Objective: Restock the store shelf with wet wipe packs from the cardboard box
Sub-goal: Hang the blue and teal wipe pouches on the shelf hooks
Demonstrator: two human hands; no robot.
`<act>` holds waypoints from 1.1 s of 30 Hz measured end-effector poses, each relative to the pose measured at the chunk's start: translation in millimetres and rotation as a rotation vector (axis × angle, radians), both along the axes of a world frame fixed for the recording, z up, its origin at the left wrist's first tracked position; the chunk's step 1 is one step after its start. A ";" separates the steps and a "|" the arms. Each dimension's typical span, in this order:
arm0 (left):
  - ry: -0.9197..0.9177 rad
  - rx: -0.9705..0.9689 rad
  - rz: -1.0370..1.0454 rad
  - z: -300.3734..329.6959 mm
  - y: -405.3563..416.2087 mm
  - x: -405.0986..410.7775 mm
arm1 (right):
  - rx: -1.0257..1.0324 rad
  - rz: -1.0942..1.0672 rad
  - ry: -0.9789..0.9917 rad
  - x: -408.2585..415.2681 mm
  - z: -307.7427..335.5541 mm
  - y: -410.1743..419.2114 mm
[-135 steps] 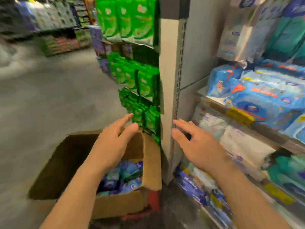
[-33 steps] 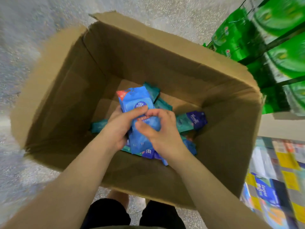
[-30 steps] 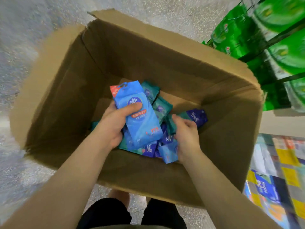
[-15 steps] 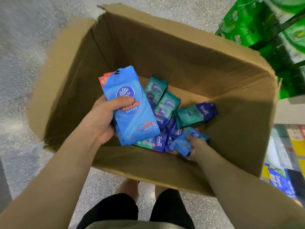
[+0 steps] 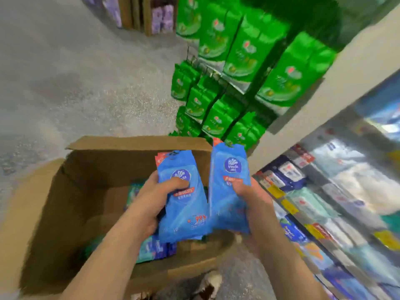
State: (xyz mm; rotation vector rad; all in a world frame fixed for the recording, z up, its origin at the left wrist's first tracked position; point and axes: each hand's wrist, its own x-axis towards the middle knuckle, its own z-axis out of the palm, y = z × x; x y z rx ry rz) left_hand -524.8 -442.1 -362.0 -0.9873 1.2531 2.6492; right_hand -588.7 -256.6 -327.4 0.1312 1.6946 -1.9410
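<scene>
Each hand's grip holds flat blue plastic wet wipe packs, left hand (image 5: 151, 204) a stack (image 5: 184, 200), right hand (image 5: 253, 204) one pack (image 5: 227, 185), raised above the open brown cardboard box (image 5: 65, 191), presumably to carry them to the blurred store shelf (image 5: 324, 191) at three o'clock.

Half a second ago only the left hand (image 5: 151, 204) held a blue wet wipe pack (image 5: 184, 204) while the right hand dug among the small packs at the bottom of the cardboard box (image 5: 138, 144); now the right hand (image 5: 253, 202) is out of the pile and grips a second blue pack (image 5: 227, 187). Both packs are raised above the box opening, upright and side by side, their inner edges nearly touching. The view has lifted from straight down into the box toward the green packs (image 5: 238, 61) and the shelf (image 5: 324, 191) at the right.
</scene>
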 end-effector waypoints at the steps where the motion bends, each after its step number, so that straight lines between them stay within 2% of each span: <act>1: 0.029 0.003 -0.027 13.4 14.9 -9.7 | 0.013 0.004 0.035 0.3 16.5 10.6; 5: 0.169 -0.027 -0.154 63.5 77.1 -44.3 | 0.075 -0.073 0.162 -11.4 57.3 67.0; 12: 0.325 -0.137 -0.350 132.3 217.5 -94.7 | 0.036 -0.227 0.295 -34.7 110.5 209.0; 16: 0.381 -0.151 -0.439 159.5 303.0 -121.5 | 0.054 -0.334 0.388 -49.3 134.7 293.8; 20: 0.386 -0.088 -0.467 180.6 369.9 -141.5 | 0.080 -0.456 0.512 -62.7 160.5 368.0; 27: 0.405 0.033 -0.463 217.8 424.6 -152.4 | 0.210 -0.775 0.736 -108.4 230.6 453.7; 33: 0.458 0.075 -0.491 238.1 441.2 -179.8 | 0.202 -0.857 0.823 -148.6 271.1 471.2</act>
